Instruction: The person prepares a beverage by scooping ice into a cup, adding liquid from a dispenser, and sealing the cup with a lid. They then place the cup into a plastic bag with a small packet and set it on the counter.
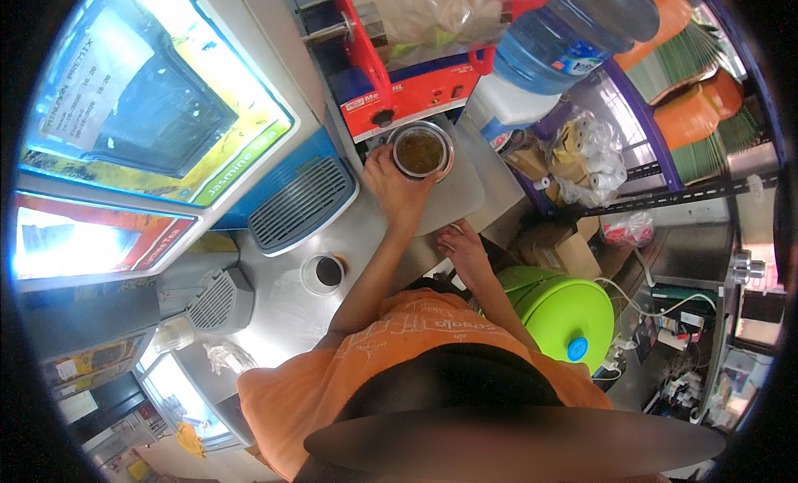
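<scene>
A round cup of brownish liquid (pixel 421 151), ringed by a shiny metal rim, stands directly before a red and blue cup sealing machine (pixel 405 102). My left hand (pixel 396 184) wraps around the near side of this cup, thumb to the right and fingers to the left. Below and to the right, my right hand (pixel 462 245) rests by the near edge of a translucent board (pixel 452 199), fingers loosely bent, with nothing seen in it. A roll of printed clear film (pixel 436 21) sits on top of the machine.
Left are a lit drink dispenser (pixel 156 109), its grey drip tray (pixel 305 199) and a white cup with dark contents (pixel 323 273) on the steel counter (pixel 274 302). Right are a green lidded container (pixel 561 321), a blue water bottle (pixel 548 53) and a shelf of stacked cups (pixel 692 96).
</scene>
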Tool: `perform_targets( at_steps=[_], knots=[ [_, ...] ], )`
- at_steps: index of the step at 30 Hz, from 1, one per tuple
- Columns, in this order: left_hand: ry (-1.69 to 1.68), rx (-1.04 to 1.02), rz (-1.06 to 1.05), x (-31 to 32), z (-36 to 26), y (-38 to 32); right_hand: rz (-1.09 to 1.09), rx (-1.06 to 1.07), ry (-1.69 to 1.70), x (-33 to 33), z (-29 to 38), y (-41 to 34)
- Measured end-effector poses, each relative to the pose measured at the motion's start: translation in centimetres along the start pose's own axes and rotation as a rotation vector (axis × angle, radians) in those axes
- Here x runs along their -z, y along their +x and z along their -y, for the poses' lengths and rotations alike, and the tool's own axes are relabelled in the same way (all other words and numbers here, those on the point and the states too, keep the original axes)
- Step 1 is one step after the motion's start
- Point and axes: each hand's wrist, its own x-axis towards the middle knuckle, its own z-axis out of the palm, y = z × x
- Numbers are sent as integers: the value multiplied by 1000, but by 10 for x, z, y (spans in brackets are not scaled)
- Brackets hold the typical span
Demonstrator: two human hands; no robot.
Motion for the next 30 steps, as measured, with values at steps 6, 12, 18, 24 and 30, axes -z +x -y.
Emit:
perform_targets(
  at_steps=[6, 12, 18, 24, 30],
  knots=[
    [113, -53, 123, 20, 0, 3, -21, 9, -11, -3, 1, 0],
    [-313, -681, -17, 96, -76, 33, -19, 41, 2, -5, -1, 0],
    [-379, -541, -345, 111, -191, 164, 4, 110, -29, -1, -8, 2],
    [-302, -301, -272, 115, -192, 203, -28, 175, -79, -2, -11, 6],
    [-425, -415, -303, 112, -180, 177, -73, 190, -147, -10, -4, 10]
  ],
)
